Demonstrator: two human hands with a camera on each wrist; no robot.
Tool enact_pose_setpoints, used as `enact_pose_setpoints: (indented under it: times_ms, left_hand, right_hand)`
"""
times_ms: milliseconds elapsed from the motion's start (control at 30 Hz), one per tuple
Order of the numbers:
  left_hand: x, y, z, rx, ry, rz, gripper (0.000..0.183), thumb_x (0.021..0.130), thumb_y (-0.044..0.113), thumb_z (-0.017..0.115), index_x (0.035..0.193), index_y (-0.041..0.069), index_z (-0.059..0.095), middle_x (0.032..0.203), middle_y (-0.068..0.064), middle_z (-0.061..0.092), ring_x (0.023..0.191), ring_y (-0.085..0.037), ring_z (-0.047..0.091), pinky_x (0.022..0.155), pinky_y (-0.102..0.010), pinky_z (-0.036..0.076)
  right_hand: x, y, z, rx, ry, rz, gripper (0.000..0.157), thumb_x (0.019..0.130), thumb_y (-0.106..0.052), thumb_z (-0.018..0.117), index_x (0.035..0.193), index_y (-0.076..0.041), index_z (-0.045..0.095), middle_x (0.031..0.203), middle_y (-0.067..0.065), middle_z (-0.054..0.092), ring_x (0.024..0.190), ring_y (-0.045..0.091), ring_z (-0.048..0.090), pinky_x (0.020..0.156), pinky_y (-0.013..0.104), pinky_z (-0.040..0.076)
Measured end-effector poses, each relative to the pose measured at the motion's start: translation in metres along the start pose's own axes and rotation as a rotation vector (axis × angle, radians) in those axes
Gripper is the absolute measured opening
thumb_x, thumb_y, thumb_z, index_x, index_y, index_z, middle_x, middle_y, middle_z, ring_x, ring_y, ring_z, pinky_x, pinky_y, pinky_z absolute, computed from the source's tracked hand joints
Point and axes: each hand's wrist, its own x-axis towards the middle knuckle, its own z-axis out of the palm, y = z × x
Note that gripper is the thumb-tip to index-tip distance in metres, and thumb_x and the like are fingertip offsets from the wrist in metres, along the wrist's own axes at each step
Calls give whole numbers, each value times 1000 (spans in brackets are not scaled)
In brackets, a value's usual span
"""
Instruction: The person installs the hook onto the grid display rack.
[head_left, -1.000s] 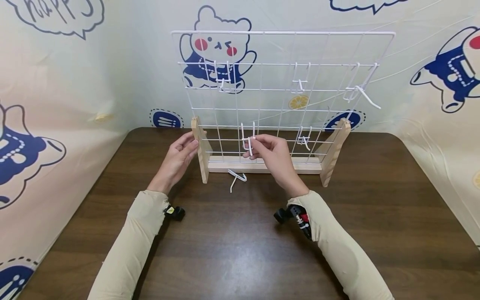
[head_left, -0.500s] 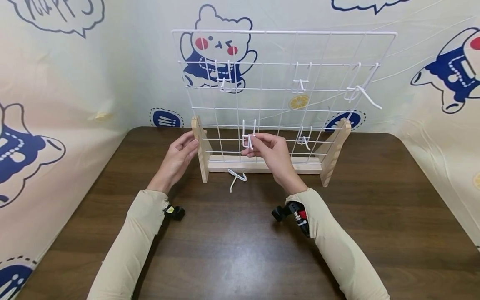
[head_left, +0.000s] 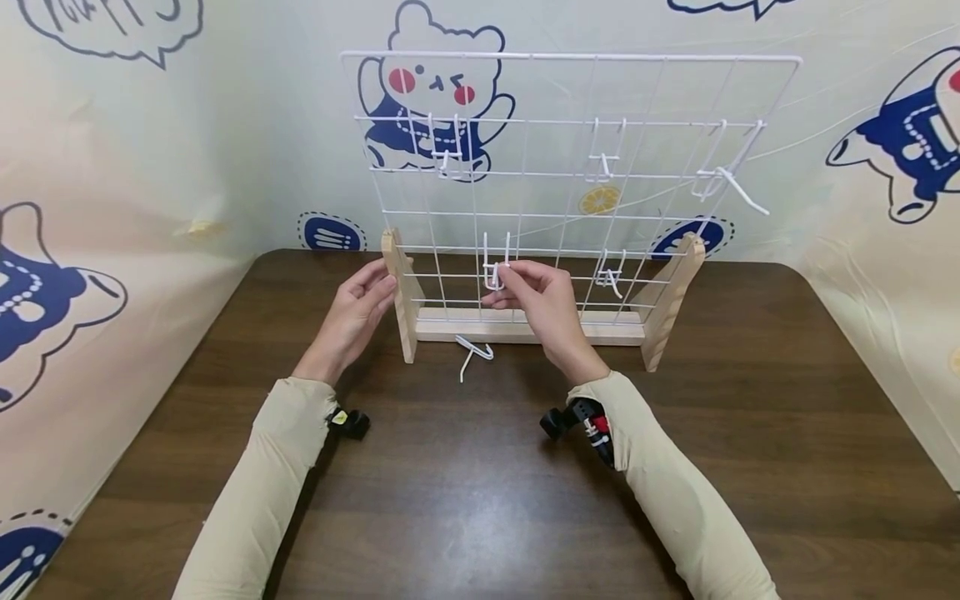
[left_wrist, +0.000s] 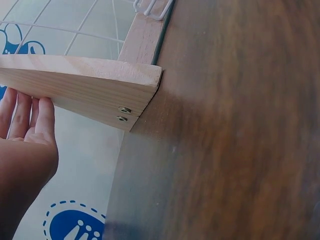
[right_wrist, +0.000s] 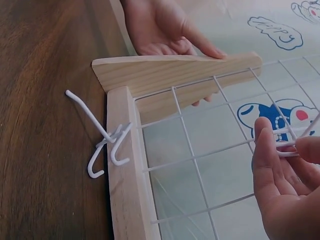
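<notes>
A white wire grid rack (head_left: 570,57) stands on a wooden base. Its left wooden side support (head_left: 406,310) is gripped by my left hand (head_left: 341,321), thumb on the near side and fingers round behind; fingertips show past the wood in the right wrist view. My right hand (head_left: 551,312) pinches a white wire hook (head_left: 493,267) between thumb and fingers at the lower grid, its two prongs pointing up by a horizontal wire. The fingers partly hide this hook. A loose white hook (right_wrist: 90,115) leans at the base bar's front, one arm over the table.
Several white hooks hang on the grid, including one at upper left (head_left: 446,154), one at upper right (head_left: 723,175) and one lower right (head_left: 610,275). The right wooden support (head_left: 673,304) stands on the brown table (head_left: 480,500). A printed curtain (head_left: 247,125) hangs close behind.
My right hand has raised the pinched hook slightly, and its front arm now points more toward me. My left hand stays on the support. The head view has tilted a little.
</notes>
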Motion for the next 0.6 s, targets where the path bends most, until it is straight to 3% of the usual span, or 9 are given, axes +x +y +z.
enact_pose_setpoints:
  times_ms: [333, 600]
  left_hand:
    - [-1, 1, 0, 8, 16, -17, 41, 101, 7, 56, 142, 4, 50, 151, -25, 40, 130, -22, 50, 110, -28, 41]
    - [-1, 1, 0, -5, -2, 2, 41, 101, 7, 57, 141, 2, 51, 148, -20, 47, 130, -23, 50, 111, -30, 41]
  right_hand:
    - [0, 9, -2, -18, -6, 54, 25, 100, -11, 61, 115, 9, 67, 103, 31, 69, 77, 24, 74, 75, 38, 61]
    - [-2, 13, -6, -75, -26, 97, 26, 101, -16, 60, 115, 3, 70, 104, 24, 71, 81, 27, 74, 73, 35, 62]
